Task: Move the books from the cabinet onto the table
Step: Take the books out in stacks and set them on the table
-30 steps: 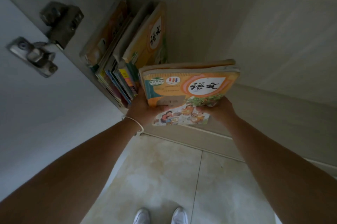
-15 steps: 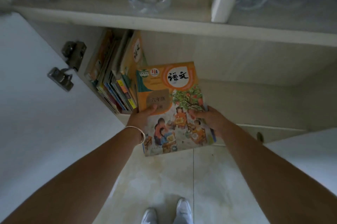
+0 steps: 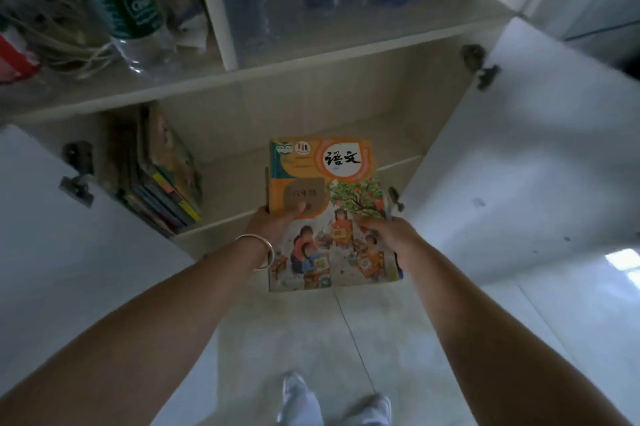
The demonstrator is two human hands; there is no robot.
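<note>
Leaning against the cabinet's left wall, the remaining books [image 3: 162, 190] stay upright for later trips; your left hand [image 3: 277, 223] pinches the textbook [image 3: 329, 214], thumb on its cover, while your right hand [image 3: 388, 235] clasps the opposite edge, keeping it level, clear of the shelf [image 3: 221, 190], no tabletop visible

I see the lower cabinet shelf [image 3: 311, 179] bare from its middle to its right wall, so a hand could pass in there. A row of upright books [image 3: 162, 190] fills its left end. Both doors, the left door [image 3: 52, 252] and the right door [image 3: 540, 148], stand swung outward, flanking the opening. Overhead, the upper shelf board [image 3: 263, 75] caps the opening
</note>
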